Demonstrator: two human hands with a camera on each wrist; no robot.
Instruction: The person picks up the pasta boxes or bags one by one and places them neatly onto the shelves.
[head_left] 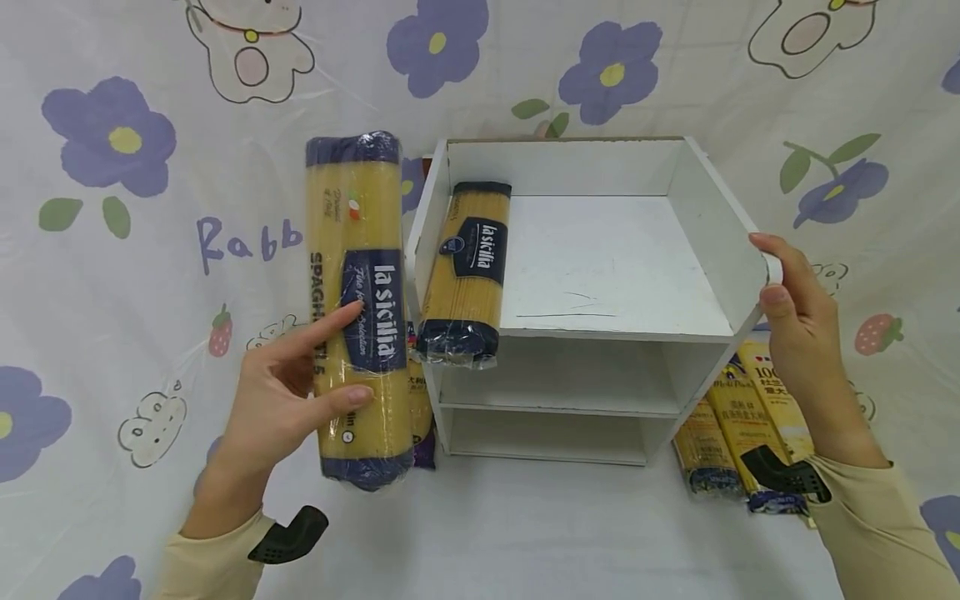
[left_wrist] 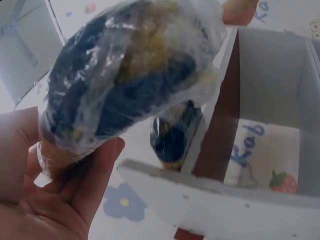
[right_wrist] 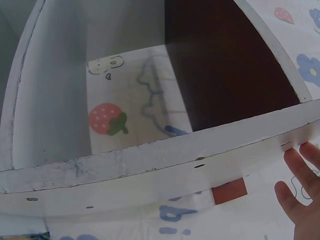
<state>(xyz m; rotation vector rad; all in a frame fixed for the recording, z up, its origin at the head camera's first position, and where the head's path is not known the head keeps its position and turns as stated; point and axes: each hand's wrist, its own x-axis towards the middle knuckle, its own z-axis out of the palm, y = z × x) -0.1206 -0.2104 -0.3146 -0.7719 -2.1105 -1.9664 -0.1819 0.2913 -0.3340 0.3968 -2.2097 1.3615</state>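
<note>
My left hand (head_left: 258,408) grips a large clear-wrapped pack of spaghetti (head_left: 360,425) with a dark blue label. The pack stands upright in front of the left side of a white shelf unit (head_left: 615,250), and in the left wrist view its wrapped end (left_wrist: 120,75) fills much of the picture. A smaller spaghetti pack (head_left: 468,242) leans on the shelf's top tier, against the left wall. At the shelf's right side panel, my right hand (head_left: 810,350) holds the edge between thumb and fingers. The right wrist view shows that hand (right_wrist: 302,190) with fingertips touching the panel.
Several yellow pasta packs (head_left: 750,408) lie beside the shelf on the right. Another pack (head_left: 422,400) is partly hidden behind the held one on the left. Two lower tiers (head_left: 555,383) lie under the top one. A flower-printed cloth (head_left: 112,317) covers the surroundings.
</note>
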